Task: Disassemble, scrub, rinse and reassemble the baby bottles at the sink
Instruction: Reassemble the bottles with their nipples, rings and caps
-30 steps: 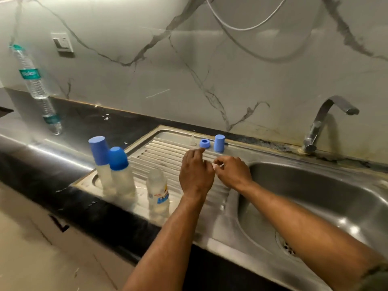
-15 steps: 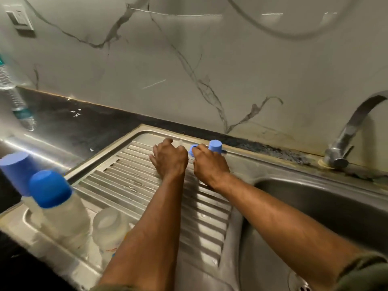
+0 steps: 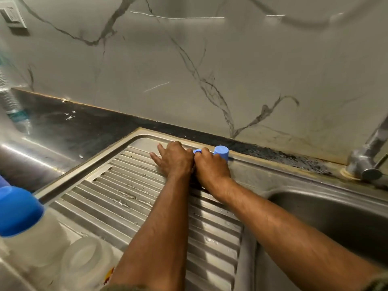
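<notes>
My right hand reaches to the far edge of the draining board, and its fingers curl round a small blue collar ring. A blue bottle cap stands upright just right of that hand, touching its knuckles. My left hand lies palm down beside the right one with two fingers splayed to the left. Its thumb and forefinger are hidden, so I cannot tell whether it holds anything. At the lower left stands a baby bottle with a blue cap, and next to it an open clear bottle.
The sink basin lies to the right, with the steel tap behind it. A plastic water bottle stands on the black counter at the far left. The marble wall rises right behind the sink's rim.
The view has moved closer and lower over the draining board. Both hands have reached further to the far edge; the right hand has closed over the blue ring and the left hand's fingers have spread.
</notes>
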